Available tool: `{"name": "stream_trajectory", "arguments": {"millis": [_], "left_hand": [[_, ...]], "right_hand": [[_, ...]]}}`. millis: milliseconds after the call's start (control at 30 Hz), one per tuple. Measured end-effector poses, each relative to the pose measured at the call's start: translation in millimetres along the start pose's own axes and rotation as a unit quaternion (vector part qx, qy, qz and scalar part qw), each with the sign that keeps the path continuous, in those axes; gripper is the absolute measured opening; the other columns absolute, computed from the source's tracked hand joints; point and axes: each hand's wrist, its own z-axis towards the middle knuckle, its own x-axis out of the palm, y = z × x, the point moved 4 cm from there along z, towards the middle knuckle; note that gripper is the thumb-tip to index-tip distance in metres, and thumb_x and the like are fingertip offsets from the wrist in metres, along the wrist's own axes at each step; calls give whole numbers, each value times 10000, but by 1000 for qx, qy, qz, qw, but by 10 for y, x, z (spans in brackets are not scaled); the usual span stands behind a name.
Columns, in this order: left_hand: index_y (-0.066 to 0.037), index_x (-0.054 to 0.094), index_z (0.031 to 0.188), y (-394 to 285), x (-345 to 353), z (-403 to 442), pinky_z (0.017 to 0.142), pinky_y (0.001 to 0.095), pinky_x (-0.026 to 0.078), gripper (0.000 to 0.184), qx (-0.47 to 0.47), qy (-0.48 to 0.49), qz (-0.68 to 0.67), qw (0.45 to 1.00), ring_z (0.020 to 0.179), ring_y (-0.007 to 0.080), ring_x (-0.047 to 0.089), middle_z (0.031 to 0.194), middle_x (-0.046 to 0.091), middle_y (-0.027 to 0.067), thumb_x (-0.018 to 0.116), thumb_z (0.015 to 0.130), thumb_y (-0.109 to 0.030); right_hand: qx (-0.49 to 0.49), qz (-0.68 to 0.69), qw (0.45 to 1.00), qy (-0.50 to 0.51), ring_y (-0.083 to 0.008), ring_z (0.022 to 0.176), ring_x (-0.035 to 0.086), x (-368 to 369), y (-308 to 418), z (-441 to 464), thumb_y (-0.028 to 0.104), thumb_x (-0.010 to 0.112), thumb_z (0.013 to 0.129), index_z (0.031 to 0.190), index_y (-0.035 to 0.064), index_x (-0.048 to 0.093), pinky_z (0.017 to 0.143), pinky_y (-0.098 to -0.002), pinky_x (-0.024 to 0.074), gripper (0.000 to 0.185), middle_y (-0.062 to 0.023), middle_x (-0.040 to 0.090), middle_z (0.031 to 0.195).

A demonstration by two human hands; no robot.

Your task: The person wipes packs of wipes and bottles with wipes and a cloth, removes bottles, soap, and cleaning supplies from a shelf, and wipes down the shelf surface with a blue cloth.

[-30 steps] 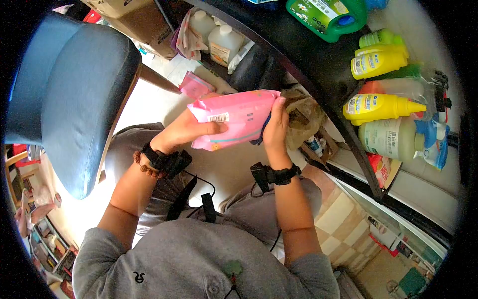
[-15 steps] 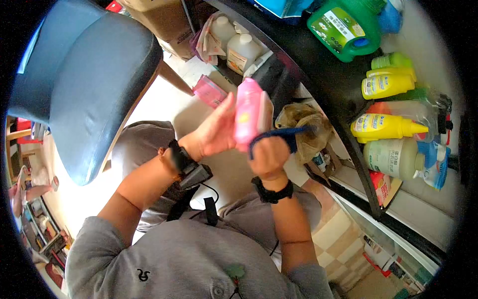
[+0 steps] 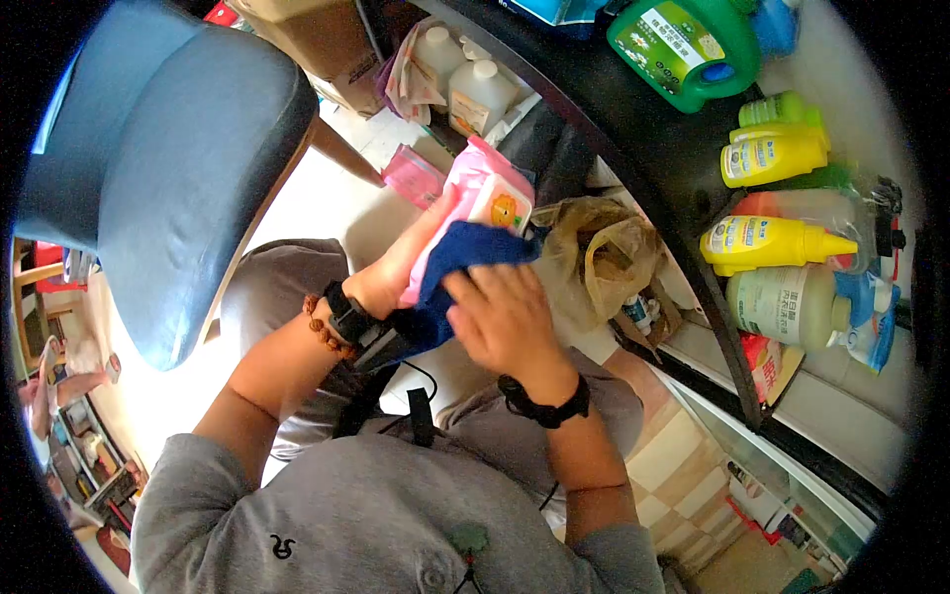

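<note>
In the head view, a pink pack of wet wipes [image 3: 481, 180] is held tilted above my lap. My left hand [image 3: 398, 265] grips the pack along its left side, most of the fingers hidden behind it. A dark blue cloth [image 3: 467, 247] lies over the lower part of the pack and hangs down beneath. My right hand [image 3: 510, 322] has its fingers bent onto the cloth, pressing it against the pack. Beyond my left hand, another pink packet [image 3: 414, 176] lies on the floor.
A blue chair [image 3: 198, 168] stands at the left. On the black shelf [image 3: 633, 148] at the right are a green jug [image 3: 683, 49], yellow bottles [image 3: 772, 244] and a pale detergent bottle [image 3: 782, 307]. White jugs [image 3: 482, 97] and a plastic bag [image 3: 604, 259] are below it.
The pack has turned so its printed face with the orange picture shows. My right hand and the cloth have moved left and down across the pack; my left hand now grips it.
</note>
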Motion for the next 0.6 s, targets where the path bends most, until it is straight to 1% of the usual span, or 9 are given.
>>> {"name": "stream_trajectory", "arguments": {"millis": [67, 100, 133, 200, 367, 467, 500, 533, 600], "left_hand": [[-28, 399, 1404, 113, -97, -82, 993, 369, 473, 648, -17, -61, 51, 997, 1144, 235, 592, 1304, 561, 162, 367, 995, -530], [-37, 440, 1366, 176, -59, -113, 880, 315, 512, 619, -43, -66, 86, 993, 1026, 186, 624, 1223, 601, 127, 392, 990, -527], [-47, 481, 1328, 214, -28, -126, 767, 260, 551, 592, -69, -70, 123, 988, 907, 136, 657, 1142, 642, 92, 417, 986, -525], [-61, 451, 1336, 343, -49, -162, 648, 211, 519, 546, -112, -45, 201, 972, 766, 54, 611, 1026, 630, 18, 423, 1000, -490], [-76, 379, 1407, 292, 22, -234, 737, 222, 519, 569, -79, -39, 137, 987, 868, 67, 609, 1099, 610, 11, 447, 999, -466], [-67, 349, 1430, 243, 27, -250, 834, 238, 499, 591, 10, -21, 268, 963, 961, 69, 585, 1147, 595, 13, 471, 995, -448], [-53, 355, 1432, 239, 28, -289, 915, 247, 458, 588, -55, 5, 263, 963, 1048, 71, 539, 1211, 564, 15, 479, 998, -429], [-49, 363, 1429, 262, 23, -306, 921, 246, 453, 585, -69, 9, 262, 963, 1061, 72, 529, 1216, 559, 16, 480, 999, -427], [-41, 379, 1423, 313, 32, -304, 932, 245, 441, 579, -95, 21, 260, 961, 1088, 76, 511, 1226, 550, 17, 482, 999, -422]], "right_hand": [[55, -34, 997, -36, -322, 1031, 529, -134, -200, 41, 306, 533, 891, 1228, 63, 548, 877, -438, 404, 416, -149, 551, 1131], [91, -15, 994, -54, -356, 1041, 520, -181, -321, 50, 270, 510, 915, 1257, 43, 518, 899, -460, 404, 411, -182, 542, 1151], [81, -8, 984, -158, -394, 1098, 501, -142, -459, 10, 237, 464, 954, 1271, 4, 502, 959, -480, 384, 395, -218, 531, 1211], [134, 114, 964, -201, -412, 1158, 484, -72, -724, -11, 208, 422, 985, 1278, -36, 497, 1015, -473, 353, 389, -241, 527, 1256], [106, 201, 946, -232, -397, 1155, 508, -126, -569, -50, 159, 443, 980, 1236, -67, 527, 1018, -429, 365, 352, -236, 564, 1221], [111, 232, 940, -223, -369, 1102, 546, -202, -547, -44, 130, 463, 968, 1191, -56, 555, 980, -407, 399, 304, -218, 590, 1166], [121, 256, 936, -207, -357, 1083, 560, -237, -557, -31, 121, 469, 965, 1176, -52, 563, 967, -397, 410, 288, -212, 599, 1148], [160, 314, 914, -202, -248, 974, 592, -236, -592, -6, 128, 502, 959, 1087, -45, 595, 884, -344, 446, 235, -157, 632, 1009], [241, 403, 867, -167, -152, 901, 560, -141, -769, -34, 192, 558, 959, 1003, -29, 610, 813, -295, 447, 231, -71, 630, 904]]}}
